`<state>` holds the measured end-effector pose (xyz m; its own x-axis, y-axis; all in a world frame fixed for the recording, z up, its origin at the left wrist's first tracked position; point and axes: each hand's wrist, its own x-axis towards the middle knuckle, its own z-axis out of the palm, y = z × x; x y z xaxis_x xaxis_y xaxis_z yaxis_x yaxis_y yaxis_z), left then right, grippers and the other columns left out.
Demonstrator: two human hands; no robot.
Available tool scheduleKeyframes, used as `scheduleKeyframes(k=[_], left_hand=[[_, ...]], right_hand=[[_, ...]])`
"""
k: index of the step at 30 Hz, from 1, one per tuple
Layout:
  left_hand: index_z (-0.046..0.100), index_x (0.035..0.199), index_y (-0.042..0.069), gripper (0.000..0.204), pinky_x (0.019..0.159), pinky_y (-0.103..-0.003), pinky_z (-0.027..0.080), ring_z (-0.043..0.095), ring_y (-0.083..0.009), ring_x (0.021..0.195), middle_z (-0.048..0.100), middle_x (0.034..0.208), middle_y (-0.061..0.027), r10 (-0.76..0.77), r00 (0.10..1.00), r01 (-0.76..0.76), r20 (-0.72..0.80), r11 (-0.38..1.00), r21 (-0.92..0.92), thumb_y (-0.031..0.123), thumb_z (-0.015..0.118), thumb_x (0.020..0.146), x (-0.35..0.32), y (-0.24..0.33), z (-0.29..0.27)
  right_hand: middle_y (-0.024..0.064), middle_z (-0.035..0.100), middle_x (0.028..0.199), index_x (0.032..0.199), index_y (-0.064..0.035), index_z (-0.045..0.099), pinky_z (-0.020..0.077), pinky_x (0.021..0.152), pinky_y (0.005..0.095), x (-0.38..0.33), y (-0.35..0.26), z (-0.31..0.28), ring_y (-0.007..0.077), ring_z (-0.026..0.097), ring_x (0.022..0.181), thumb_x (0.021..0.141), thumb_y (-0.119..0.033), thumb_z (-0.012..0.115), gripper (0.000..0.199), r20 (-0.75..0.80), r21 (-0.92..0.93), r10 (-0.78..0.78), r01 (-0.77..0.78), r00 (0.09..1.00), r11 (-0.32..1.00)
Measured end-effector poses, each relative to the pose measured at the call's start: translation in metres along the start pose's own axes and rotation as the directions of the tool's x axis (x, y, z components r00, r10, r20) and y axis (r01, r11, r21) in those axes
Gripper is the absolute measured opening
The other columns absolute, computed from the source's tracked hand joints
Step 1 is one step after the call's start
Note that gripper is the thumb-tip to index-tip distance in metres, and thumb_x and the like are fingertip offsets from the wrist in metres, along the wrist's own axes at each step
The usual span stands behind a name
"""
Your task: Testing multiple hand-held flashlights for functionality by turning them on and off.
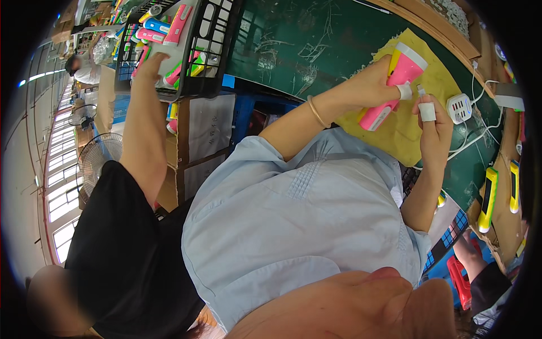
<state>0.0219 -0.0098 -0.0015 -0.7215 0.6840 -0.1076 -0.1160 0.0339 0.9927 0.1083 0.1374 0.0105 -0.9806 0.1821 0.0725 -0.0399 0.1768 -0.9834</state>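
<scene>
My left hand (367, 85), a bangle on its wrist and white tape on its thumb, is wrapped around a pink and yellow flashlight (379, 114). The flashlight is tilted, its wide white-rimmed head pointing up and to the right. Close beside it, my right hand (436, 127) pinches a small pale plug (421, 89) between taped thumb and fingers. Plug and flashlight look apart. Both hands are over a yellow cloth (401, 144) on the green tabletop (271, 51). A white multi-port USB charger (459, 108) stands just right of my right hand.
At the left, a co-worker's arm (144, 124) reaches into a black crate (212, 42) of colourful flashlights. White cables (480, 135) run by the charger. Yellow and black flashlights (489, 199) lie on cardboard at the right. A wooden ledge (435, 25) borders the table's far side.
</scene>
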Motion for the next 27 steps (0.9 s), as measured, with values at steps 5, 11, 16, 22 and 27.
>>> scheduleKeyframes(k=[5,11,16,22,27], left_hand=[[0.032,0.122,-0.001,0.064,0.079,-0.027,0.044,0.052,-0.0161,0.087,0.052,0.091,-0.0081,0.292,0.956,-0.293,0.034,0.938,0.187,0.018,0.066,0.072,0.002,0.002,-0.001],[0.043,0.107,-0.002,0.06,0.071,-0.03,0.044,0.053,-0.018,0.08,0.053,0.088,-0.0102,0.171,0.974,-0.094,-0.146,0.901,0.423,0.021,0.072,0.06,-0.001,0.003,-0.003],[0.04,0.105,-0.005,0.061,0.081,-0.037,0.04,0.048,-0.0331,0.092,0.046,0.097,-0.0196,0.166,0.968,-0.067,-0.185,0.892,0.448,0.019,0.07,0.057,-0.001,0.002,0.0],[0.043,0.102,-0.003,0.053,0.071,-0.034,0.044,0.054,-0.0268,0.08,0.053,0.089,-0.0151,0.215,0.942,-0.059,-0.256,0.86,0.507,0.019,0.07,0.061,-0.004,0.006,0.004],[0.04,0.101,-0.005,0.055,0.07,-0.037,0.045,0.055,-0.0322,0.079,0.052,0.09,-0.0184,0.239,0.921,-0.051,-0.307,0.856,0.514,0.019,0.071,0.062,-0.004,-0.003,0.009]], right_hand=[[0.0006,0.05,0.065,0.082,0.0005,0.056,0.0348,0.055,0.0219,0.006,-0.004,0.001,0.0085,0.043,0.059,0.087,-0.017,0.049,0.02,-0.014,-0.103,-0.03,0.028,0.999,0.994],[0.0046,0.048,0.06,0.086,0.0014,0.058,0.034,0.05,0.0239,0.013,-0.007,0.001,0.0099,0.042,0.055,0.083,-0.01,0.053,0.013,-0.006,-0.294,-0.045,0.041,0.999,0.955],[0.0067,0.046,0.058,0.085,0.0018,0.057,0.0335,0.049,0.0255,0.014,-0.009,0.005,0.0115,0.041,0.053,0.082,-0.01,0.054,0.013,0.021,-0.284,-0.038,0.042,0.999,0.958],[0.0115,0.044,0.056,0.08,0.002,0.056,0.0329,0.047,0.0286,0.019,-0.006,0.003,0.0163,0.041,0.05,0.082,-0.011,0.054,0.013,0.067,-0.306,-0.065,0.082,0.996,0.948],[0.0138,0.05,0.06,0.087,0.0013,0.056,0.0373,0.05,0.0284,0.021,-0.008,0.018,0.0191,0.046,0.051,0.084,-0.012,0.05,0.014,-0.019,-0.35,-0.148,0.133,0.989,0.927]])
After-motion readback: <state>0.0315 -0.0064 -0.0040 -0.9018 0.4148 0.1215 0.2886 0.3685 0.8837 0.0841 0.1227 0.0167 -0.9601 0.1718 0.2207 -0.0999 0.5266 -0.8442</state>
